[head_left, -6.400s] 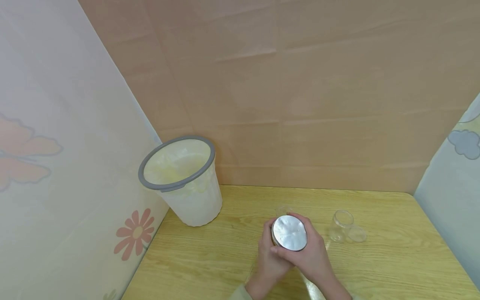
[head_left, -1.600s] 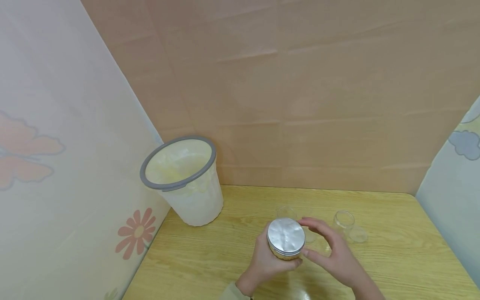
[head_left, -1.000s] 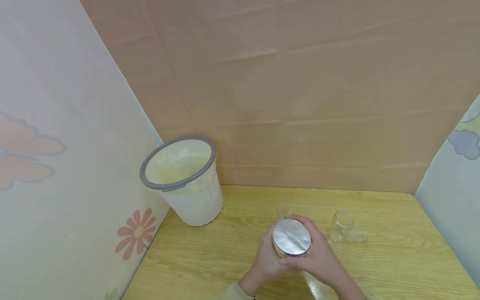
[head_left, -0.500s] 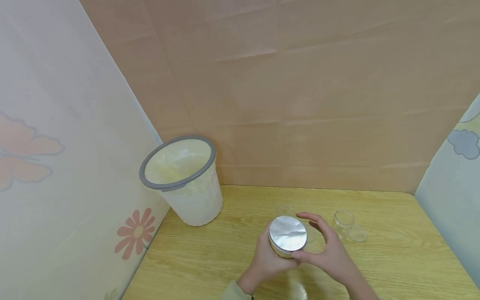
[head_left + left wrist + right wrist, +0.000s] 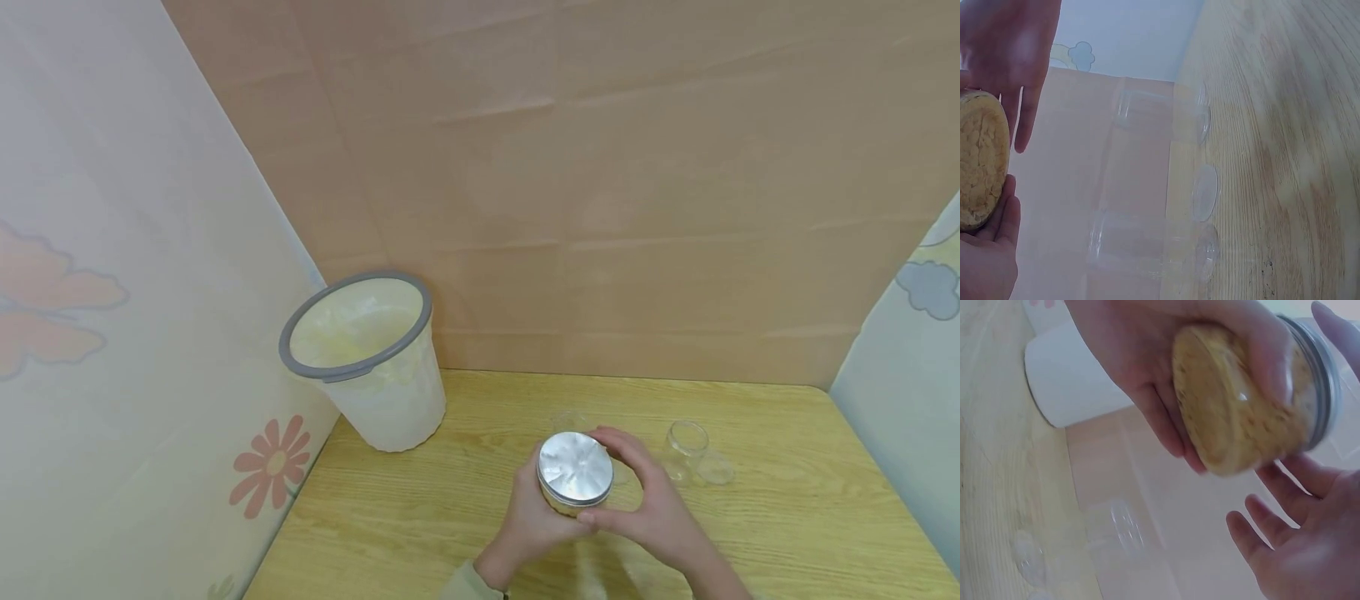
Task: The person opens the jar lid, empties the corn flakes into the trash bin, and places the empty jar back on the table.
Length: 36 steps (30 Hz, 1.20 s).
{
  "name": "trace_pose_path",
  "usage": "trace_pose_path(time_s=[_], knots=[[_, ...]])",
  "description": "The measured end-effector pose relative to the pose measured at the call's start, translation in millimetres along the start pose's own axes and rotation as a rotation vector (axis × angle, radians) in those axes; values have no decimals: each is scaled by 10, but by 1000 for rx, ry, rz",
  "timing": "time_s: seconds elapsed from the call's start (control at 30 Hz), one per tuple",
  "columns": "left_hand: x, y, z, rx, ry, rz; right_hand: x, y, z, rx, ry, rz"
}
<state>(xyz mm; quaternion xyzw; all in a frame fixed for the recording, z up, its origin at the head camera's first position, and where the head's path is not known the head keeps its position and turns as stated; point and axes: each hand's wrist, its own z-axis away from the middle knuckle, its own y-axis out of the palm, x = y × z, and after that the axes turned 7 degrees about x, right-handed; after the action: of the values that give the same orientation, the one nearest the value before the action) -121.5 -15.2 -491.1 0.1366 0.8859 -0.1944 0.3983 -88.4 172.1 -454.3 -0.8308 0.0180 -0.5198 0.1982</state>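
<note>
A clear jar (image 5: 1247, 406) of yellow-brown, crumbly stuff stands tilted in my left hand (image 5: 528, 517), held above the table. Its fingers and thumb wrap the jar's body. On top is a shiny silver lid (image 5: 576, 467). My right hand (image 5: 660, 517) spans that lid from the right, forefinger on the far edge and thumb on the near edge. In the right wrist view its other fingers (image 5: 1260, 519) are spread away from the jar. The left wrist view catches only the jar's base (image 5: 982, 159) at its left edge.
Behind the hands stand two clear glasses, one at the right (image 5: 684, 450) and one half hidden (image 5: 568, 421). A clear disc (image 5: 716, 468) lies beside the right one. A white bin (image 5: 397, 408) with a grey rim stands at the table's back left, by the walls.
My right hand has come off the lid and back onto it more than once; half a second ago its forefinger was lifted clear. The lid's reflections have shifted. My left hand keeps its hold.
</note>
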Motion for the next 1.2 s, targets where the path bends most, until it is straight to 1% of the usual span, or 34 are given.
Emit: trace_pose_path(time_s=[0.1,0.2,0.3,0.43,0.5,0.6,0.67,0.7,0.73,0.83,0.97,1.2], knots=[[6,11,0,3,9,-19,35,64,-19,-14,27,9],[11,27,3,10,1,-10,58,118,-45,-13,63,8],[12,39,9,26,-25,27,61,159,-64,-5,97,-26],[11,46,6,30,-60,36,57,199,-67,-8,116,-80],[10,47,0,27,-59,19,56,213,-66,-18,102,-102],[9,44,-11,20,-28,-3,68,213,-67,-39,83,-114],[2,42,-18,14,-8,-11,75,200,-69,-50,74,-102],[-2,43,-21,9,-8,-3,77,191,-70,-57,69,-90],[-9,42,-24,6,-12,4,77,179,-70,-62,71,-78],[-31,43,-32,8,-60,51,71,145,-75,-73,52,-60],[-43,46,-38,24,-112,85,75,112,-89,-78,16,-75],[-27,50,-23,29,-120,87,113,95,-92,-104,-50,-89]])
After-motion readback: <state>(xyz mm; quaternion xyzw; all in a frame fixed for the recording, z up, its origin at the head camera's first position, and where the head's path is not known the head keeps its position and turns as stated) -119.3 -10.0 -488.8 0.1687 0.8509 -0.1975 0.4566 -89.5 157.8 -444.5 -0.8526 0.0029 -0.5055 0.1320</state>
